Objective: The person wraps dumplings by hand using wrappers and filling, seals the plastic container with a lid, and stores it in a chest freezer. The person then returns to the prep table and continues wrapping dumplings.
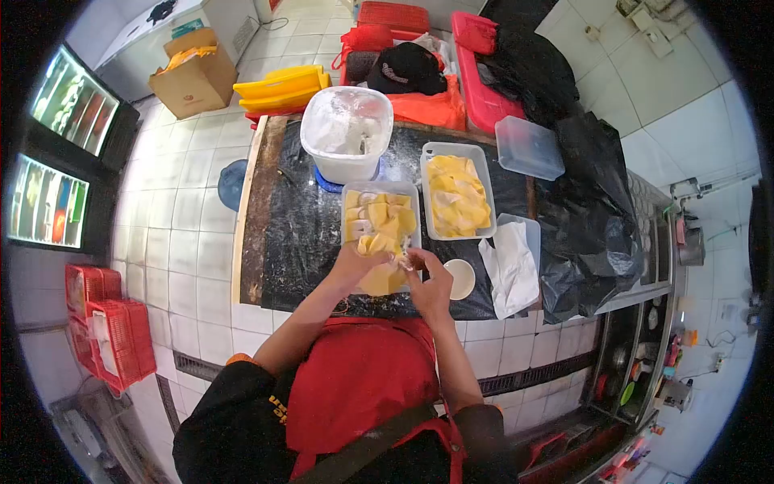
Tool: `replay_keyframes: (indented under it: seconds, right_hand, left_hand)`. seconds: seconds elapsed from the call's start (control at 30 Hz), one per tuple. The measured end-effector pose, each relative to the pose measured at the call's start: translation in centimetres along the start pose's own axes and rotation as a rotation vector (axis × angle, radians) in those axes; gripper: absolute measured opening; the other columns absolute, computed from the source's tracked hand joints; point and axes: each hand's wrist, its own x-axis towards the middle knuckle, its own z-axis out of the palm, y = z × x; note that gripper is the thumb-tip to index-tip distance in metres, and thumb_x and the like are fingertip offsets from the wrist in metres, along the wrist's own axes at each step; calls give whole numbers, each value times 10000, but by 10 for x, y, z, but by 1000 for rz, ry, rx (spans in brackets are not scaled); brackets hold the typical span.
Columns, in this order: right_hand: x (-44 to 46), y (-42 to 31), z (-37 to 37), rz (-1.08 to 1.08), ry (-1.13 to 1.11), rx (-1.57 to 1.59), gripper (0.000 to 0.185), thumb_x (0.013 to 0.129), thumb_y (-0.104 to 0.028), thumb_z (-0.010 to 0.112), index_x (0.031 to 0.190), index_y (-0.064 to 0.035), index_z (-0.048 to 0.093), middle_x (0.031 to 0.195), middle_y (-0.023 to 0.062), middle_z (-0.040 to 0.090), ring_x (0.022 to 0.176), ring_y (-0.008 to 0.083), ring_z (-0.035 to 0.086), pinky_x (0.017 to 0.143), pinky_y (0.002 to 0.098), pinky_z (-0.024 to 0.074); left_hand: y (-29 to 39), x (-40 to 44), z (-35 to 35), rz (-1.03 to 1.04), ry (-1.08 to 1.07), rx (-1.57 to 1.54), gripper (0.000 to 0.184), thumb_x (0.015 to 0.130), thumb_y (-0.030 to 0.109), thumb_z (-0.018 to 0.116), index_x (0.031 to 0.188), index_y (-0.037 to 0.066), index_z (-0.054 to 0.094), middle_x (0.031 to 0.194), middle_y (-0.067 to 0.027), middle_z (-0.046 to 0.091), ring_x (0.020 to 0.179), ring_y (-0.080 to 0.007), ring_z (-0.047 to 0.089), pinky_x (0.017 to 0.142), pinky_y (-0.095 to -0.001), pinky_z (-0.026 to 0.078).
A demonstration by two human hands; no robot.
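Yellow dough sheets [379,214] lie folded and overlapping in a clear plastic container [417,211] on the table. Over its near end, my left hand [356,264] is closed around a bunched yellow dough sheet [384,280], part of which hangs down toward me. My right hand [432,282] pinches at the right edge of the same sheet, thumb and fingers close together. Just to the right stands a second container [426,218], filled with more floured yellow sheets [458,194]. A small white bowl [460,280] sits beside my right hand.
A white tub [347,165] with flour inside stands at the back left on a blue lid [326,184]. White cloth or paper [508,270] lies at the right, near an empty clear container [530,148]. Black plastic sheeting [298,234] covers the table. Red crates [121,335] stand on the floor.
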Motion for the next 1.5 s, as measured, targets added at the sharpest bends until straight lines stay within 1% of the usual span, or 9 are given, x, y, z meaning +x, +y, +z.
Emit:
replay_keyframes:
  seconds: [0.1, 0.3, 0.43, 0.6, 0.87, 0.93, 1.2, 1.37, 1.5]
  right_hand:
    - [1, 6, 1, -301, 105, -167, 298, 872, -112, 713, 1153, -51, 634, 1002, 93, 701, 907, 206, 685, 799, 332, 531]
    - [19, 14, -3, 63, -125, 411, 223, 865, -49, 722, 1077, -15, 665, 934, 24, 676, 857, 106, 634, 774, 259, 510]
    - [57, 21, 1, -20, -103, 162, 275, 855, -155, 743, 1101, -51, 679, 974, 62, 708, 833, 128, 652, 764, 279, 515]
    - [104, 15, 12, -390, -164, -426, 305, 844, -265, 702, 1106, -109, 692, 963, 110, 695, 971, 322, 605, 846, 431, 491]
    - [102, 17, 28, -658, 34, -678, 292, 777, -167, 733, 1060, -106, 691, 1034, 73, 699, 926, 290, 620, 829, 419, 472]
    - [71, -15, 15, -385, 120, -211, 286, 833, -216, 691, 1090, -96, 658, 966, 91, 672, 990, 296, 591, 864, 442, 444]
    - [11, -39, -2, -588, 169, -307, 313, 845, -215, 691, 1139, -115, 647, 995, 80, 678, 996, 303, 600, 904, 437, 443]
    - [-9, -7, -14, -145, 242, 57, 312, 859, -186, 664, 1150, -88, 612, 1075, 115, 684, 1004, 329, 649, 842, 449, 511]
    - [-19, 11, -22, -122, 391, 59, 269, 844, -95, 686, 1101, -46, 623, 955, 119, 684, 891, 211, 690, 789, 323, 541]
  left_hand:
    - [-3, 0, -4, -14, -69, 144, 369, 813, 126, 784, 1134, -5, 659, 1027, -71, 706, 895, -153, 682, 772, -308, 560]
    - [13, -11, -1, -140, -169, 105, 468, 782, 128, 813, 1194, 10, 626, 1089, -65, 693, 945, -152, 667, 826, -314, 545]
    - [23, -25, -13, -36, -290, 311, 591, 743, 164, 850, 1247, 2, 587, 1131, -73, 676, 950, -164, 665, 863, -329, 532]
    - [17, -35, -35, -8, -306, 618, 511, 840, 154, 756, 1289, 7, 562, 1118, -88, 680, 998, -173, 652, 899, -328, 511]
    - [42, -46, -27, -160, -271, -463, 532, 955, 153, 478, 1462, 19, 385, 1368, -201, 551, 1177, -298, 611, 1012, -445, 493]
    - [56, -50, -22, -217, -207, -554, 666, 876, 118, 469, 1507, 25, 280, 1447, -209, 466, 1225, -331, 573, 1058, -495, 447]
    - [20, -5, 12, -57, -480, -614, 614, 880, 193, 520, 1466, 89, 368, 1344, -137, 557, 1164, -304, 592, 1031, -466, 469]
    - [-41, 25, 4, 500, -237, 673, 381, 905, 122, 657, 1274, 69, 579, 1200, -79, 632, 1061, -210, 630, 962, -378, 501]
    - [-23, 15, 42, -52, -240, -49, 321, 881, 82, 703, 1182, 47, 598, 1133, -74, 649, 1011, -174, 643, 852, -330, 541]
